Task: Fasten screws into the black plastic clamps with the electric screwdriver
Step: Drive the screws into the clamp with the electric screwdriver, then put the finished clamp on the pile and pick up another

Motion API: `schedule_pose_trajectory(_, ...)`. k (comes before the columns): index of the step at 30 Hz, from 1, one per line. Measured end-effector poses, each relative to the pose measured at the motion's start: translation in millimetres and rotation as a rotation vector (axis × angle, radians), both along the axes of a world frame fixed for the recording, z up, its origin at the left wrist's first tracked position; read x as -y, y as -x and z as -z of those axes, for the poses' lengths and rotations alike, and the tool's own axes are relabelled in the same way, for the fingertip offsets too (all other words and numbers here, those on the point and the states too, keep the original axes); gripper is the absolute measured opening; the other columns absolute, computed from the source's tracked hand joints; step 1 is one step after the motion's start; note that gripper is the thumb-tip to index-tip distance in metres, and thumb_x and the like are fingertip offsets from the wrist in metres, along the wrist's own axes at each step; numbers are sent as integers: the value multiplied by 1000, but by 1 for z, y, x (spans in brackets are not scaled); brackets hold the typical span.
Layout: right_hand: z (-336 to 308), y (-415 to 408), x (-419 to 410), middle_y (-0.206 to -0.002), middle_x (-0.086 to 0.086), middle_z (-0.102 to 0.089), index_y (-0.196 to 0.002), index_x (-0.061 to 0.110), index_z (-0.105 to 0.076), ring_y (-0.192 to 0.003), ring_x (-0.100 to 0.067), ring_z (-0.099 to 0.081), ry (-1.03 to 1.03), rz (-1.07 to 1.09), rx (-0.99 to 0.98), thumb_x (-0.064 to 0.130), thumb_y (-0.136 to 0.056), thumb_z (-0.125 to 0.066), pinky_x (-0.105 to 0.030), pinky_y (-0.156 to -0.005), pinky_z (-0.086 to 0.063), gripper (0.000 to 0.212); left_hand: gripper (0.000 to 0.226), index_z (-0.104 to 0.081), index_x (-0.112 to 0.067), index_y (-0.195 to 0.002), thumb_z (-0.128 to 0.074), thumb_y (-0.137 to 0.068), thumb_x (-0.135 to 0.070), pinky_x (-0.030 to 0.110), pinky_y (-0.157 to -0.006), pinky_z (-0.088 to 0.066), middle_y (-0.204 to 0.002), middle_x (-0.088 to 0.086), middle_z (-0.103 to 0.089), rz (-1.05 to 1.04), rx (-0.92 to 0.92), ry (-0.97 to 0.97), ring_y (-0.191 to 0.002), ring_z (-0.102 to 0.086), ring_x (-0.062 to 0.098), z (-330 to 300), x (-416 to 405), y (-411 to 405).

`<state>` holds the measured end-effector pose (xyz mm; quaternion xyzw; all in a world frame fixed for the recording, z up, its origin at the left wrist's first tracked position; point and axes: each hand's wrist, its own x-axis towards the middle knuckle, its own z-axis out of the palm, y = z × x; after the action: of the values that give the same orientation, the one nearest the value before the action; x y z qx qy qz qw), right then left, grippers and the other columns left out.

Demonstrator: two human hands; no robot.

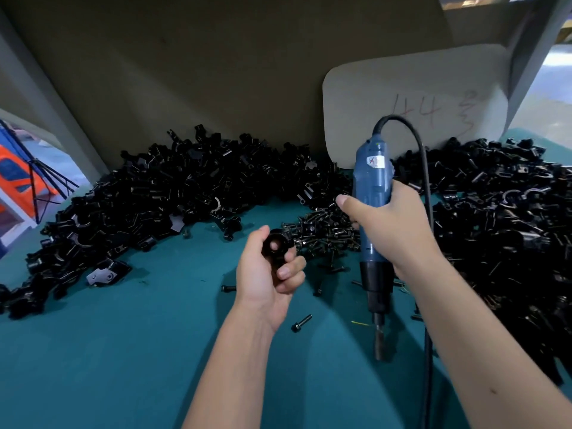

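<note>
My left hand [266, 274] grips a black plastic clamp [276, 245] with a round hole, held above the teal table [123, 351]. My right hand [393, 224] grips the blue electric screwdriver [371, 193] upright, its black tip [379, 345] pointing down just above the table, to the right of the clamp. The screwdriver's black cord [428, 212] arcs over my right wrist. A pile of black screws [325, 230] lies between the hands, farther back. One loose screw [301, 323] lies below my left hand.
Large heaps of black clamps fill the back left [139, 205] and the right side [510, 227] of the table. A beige card with red writing [418, 97] leans on the back wall. Several stray screws lie around the screwdriver.
</note>
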<state>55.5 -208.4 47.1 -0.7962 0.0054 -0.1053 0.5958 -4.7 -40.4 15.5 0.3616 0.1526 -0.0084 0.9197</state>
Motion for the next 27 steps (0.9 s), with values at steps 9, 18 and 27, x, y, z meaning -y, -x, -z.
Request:
schedule_pose_trajectory(9, 27, -6, 2, -84, -3, -64, -95, 13, -58, -67, -18, -58, 496, 84, -64, 53, -90, -69, -30, -55, -40, 42, 37, -39, -21, -72, -45, -104, -38, 18, -31, -16, -62, 1, -39, 71, -3, -62, -40, -27, 7, 1, 6, 1)
schedule_pose_trajectory(18, 26, 2, -4, -67, 0, -59, -75, 17, -56, -60, -16, -57, 610, 144, 75, 70, -91, -57, -27, -50, -33, 55, 37, -41, -18, -75, -47, -105, -39, 18, -33, -18, -62, 2, -41, 71, 19, -175, -41, -27, 9, -1, 11, 3)
schedule_pose_trajectory(27, -10, 8, 11, -81, 1, -67, -95, 24, -67, -77, -20, -62, 571, 99, 186, 43, -90, -73, -30, -68, -46, 21, 37, -41, -20, -89, -48, -104, -53, 21, -40, -26, -60, -5, -44, 5, 187, -608, -45, -33, 9, -1, 39, 1)
